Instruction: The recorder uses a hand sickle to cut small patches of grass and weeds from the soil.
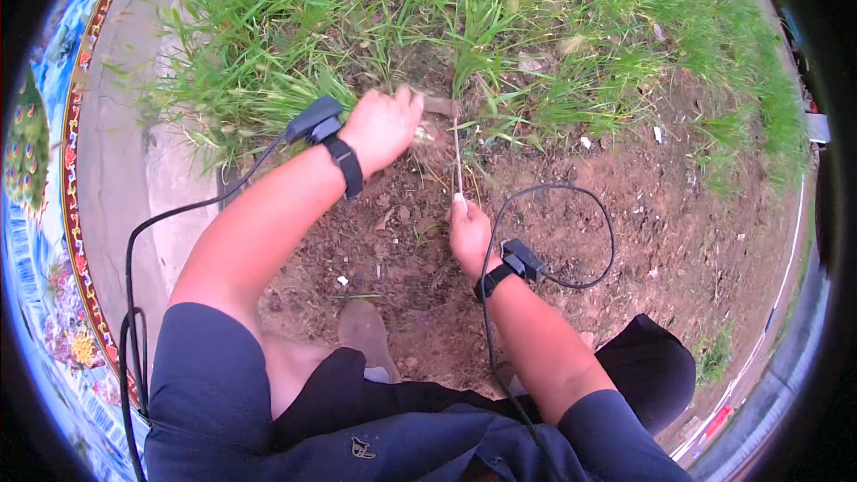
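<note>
My right hand (pixel 469 231) is closed around the near end of a thin-shafted hand weeding tool (pixel 459 154). The tool's shaft points away from me, and a short flat blade (pixel 439 106) turns left at its far end, close to the soil. Just left of that blade, my left hand (pixel 385 126) is low over the edge of the grass (pixel 301 90), with its fingers curled. Motion blurs its fingertips, so whether they grip any stems is unclear. Both wrists carry black straps with small cabled devices.
Bare brown soil (pixel 415 261) with pale fragments lies between me and the grass. A concrete strip (pixel 120 114) and a painted mural wall (pixel 40 214) run along the left. A black cable (pixel 612 234) loops beside my right wrist. My shoe (pixel 363 331) is below.
</note>
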Tool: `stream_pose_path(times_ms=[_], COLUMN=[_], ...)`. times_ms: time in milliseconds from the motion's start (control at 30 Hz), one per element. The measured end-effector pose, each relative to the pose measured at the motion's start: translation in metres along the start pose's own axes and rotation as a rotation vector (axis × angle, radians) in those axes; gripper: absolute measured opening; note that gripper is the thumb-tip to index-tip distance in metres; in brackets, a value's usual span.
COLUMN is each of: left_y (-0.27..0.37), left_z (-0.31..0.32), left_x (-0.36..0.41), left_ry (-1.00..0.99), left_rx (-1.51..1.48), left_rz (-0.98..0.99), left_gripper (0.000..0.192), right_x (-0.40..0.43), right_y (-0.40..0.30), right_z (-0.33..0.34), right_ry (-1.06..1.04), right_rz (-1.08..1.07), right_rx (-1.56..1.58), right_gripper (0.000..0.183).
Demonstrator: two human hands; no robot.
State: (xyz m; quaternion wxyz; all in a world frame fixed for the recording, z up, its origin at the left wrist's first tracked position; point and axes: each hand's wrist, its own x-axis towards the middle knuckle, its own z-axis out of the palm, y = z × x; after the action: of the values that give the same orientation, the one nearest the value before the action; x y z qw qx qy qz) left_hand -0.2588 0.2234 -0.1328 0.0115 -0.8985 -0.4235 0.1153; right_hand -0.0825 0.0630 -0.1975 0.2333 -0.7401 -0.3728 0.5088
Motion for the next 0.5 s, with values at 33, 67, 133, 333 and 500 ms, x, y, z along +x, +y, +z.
stream_pose_path(times_ms=[33,67,133,333,500], left_y=[-0.004,-0.01,-0.014,-0.026,-0.06], left_z=[0.009,0.018,0.032,-0.001,-0.048], left_x=[0.005,0.005,0.0,-0.024,-0.031], left_ry=[-0.002,-0.029,-0.144,-0.458,-0.32], left_rx=[-0.001,-0.01,-0.085,-0.393,-1.105], left_rz=[-0.081,-0.115,-0.133,-0.159,-0.179], left_gripper=[0.042,0.033,0.029,0.028,0.067], right_x=[-0.002,-0.004,-0.009,0.003,0.032], right_y=[0.0,0.0,-0.007,-0.011,-0.087], right_z=[-0.001,-0.001,-0.009,-0.039,-0.083], right_ry=[0.001,-0.019,-0.04,-0.09,-0.18], right_rz=[-0.003,-0.008,0.0,0.009,-0.277], right_rx=[0.0,0.008,0.005,0.214,0.33], right_gripper=[0.043,0.043,0.044,0.045,0.041])
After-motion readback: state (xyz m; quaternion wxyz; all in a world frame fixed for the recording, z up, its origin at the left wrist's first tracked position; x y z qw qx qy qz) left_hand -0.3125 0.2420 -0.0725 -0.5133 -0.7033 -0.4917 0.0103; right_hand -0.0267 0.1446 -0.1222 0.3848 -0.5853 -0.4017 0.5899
